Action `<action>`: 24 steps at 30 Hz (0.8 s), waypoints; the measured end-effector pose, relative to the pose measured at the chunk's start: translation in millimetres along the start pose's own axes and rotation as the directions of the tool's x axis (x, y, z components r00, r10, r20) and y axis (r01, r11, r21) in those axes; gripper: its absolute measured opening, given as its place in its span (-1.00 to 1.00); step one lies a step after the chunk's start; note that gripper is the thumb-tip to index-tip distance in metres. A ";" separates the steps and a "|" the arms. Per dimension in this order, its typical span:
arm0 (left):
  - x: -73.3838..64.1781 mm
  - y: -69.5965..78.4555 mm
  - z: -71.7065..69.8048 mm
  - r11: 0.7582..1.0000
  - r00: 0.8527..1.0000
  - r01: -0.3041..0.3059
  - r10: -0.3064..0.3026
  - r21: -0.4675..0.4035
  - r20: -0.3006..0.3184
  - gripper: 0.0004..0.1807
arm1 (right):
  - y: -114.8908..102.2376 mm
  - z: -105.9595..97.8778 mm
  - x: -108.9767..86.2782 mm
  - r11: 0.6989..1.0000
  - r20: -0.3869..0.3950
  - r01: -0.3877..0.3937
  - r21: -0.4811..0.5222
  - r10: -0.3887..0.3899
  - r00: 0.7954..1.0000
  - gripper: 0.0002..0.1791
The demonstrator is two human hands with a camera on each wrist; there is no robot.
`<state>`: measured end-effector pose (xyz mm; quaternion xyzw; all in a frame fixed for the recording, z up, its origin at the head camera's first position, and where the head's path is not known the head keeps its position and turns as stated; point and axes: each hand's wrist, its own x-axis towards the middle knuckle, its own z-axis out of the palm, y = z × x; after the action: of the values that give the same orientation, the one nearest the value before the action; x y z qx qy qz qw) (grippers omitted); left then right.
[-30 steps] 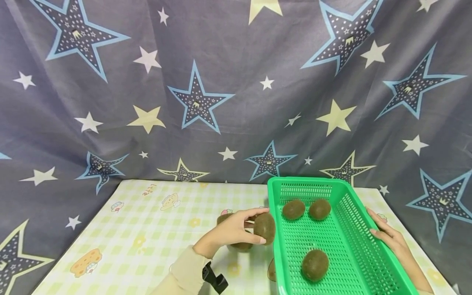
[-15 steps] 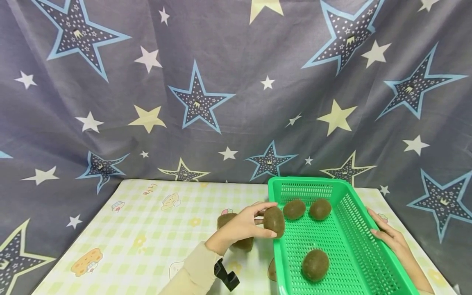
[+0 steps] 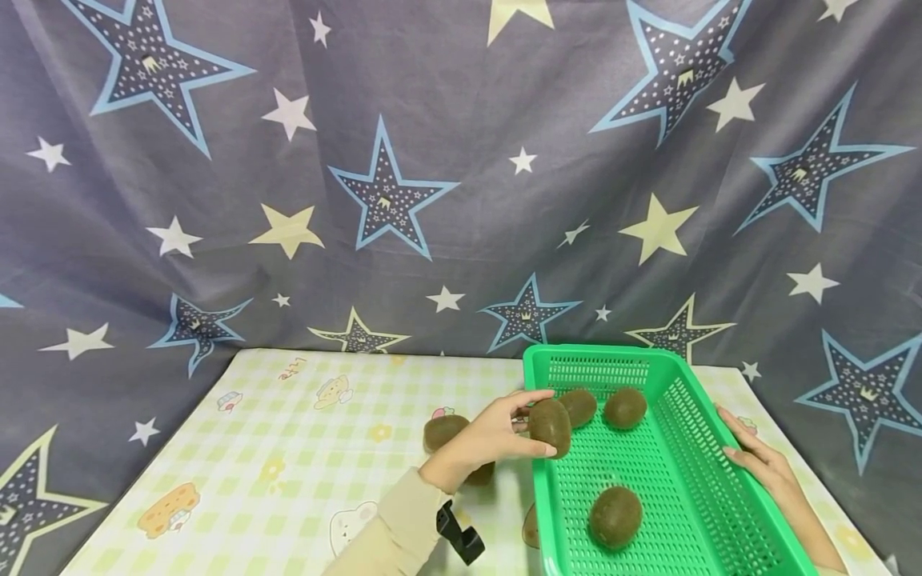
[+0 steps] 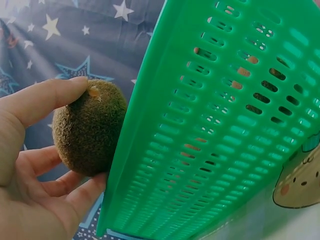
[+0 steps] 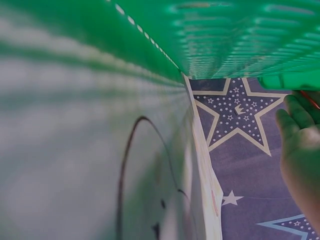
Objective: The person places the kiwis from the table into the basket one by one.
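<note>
A brown fuzzy kiwi (image 3: 551,429) is pinched between the thumb and fingers of my left hand (image 3: 486,440), overlapping the left rim of the green basket (image 3: 542,480) in the head view. From the left wrist, my fingers curl round this kiwi (image 4: 90,127) right beside the basket's slotted wall (image 4: 165,130). Inside the basket lie two kiwis (image 3: 625,409) near the back and another kiwi (image 3: 615,518) nearer the front. My right hand (image 3: 767,472) rests with fairly straight fingers against the basket's right rim; the right wrist view shows this hand (image 5: 302,145) below the rim.
Left of the basket, one kiwi (image 3: 442,432) sits on the checked tablecloth (image 3: 288,448), with a second kiwi (image 3: 481,474) partly behind my left wrist. Another kiwi (image 3: 531,528) shows partly against the basket's left side. A star-patterned curtain (image 3: 461,200) hangs behind the table.
My left hand has carried its kiwi rightward from outside the basket to over its left rim. The right hand and the basket have stayed in place.
</note>
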<state>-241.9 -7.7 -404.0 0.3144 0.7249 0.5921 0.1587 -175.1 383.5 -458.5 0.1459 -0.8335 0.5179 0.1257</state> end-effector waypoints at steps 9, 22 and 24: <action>7.2 -2.5 6.4 1.000 1.000 0.017 -0.017 -0.026 -0.012 -0.25 | -1.8 0.4 0.0 0.998 -0.003 -0.036 0.055 0.037 0.999 -0.41; 7.3 -8.6 4.6 0.997 1.000 0.003 -0.003 -0.077 -0.004 -0.34 | -1.0 0.7 -0.3 0.998 -0.005 -0.024 0.051 0.025 1.000 -0.41; 6.4 -9.4 3.2 0.997 1.000 -0.012 0.011 -0.078 -0.004 -0.34 | -0.8 0.6 -0.4 0.999 -0.013 -0.024 0.046 0.024 1.000 -0.41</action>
<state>-247.3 -2.1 -412.9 0.3112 0.6995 0.6215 0.1663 -174.5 382.7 -458.2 0.1351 -0.8223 0.5392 0.1219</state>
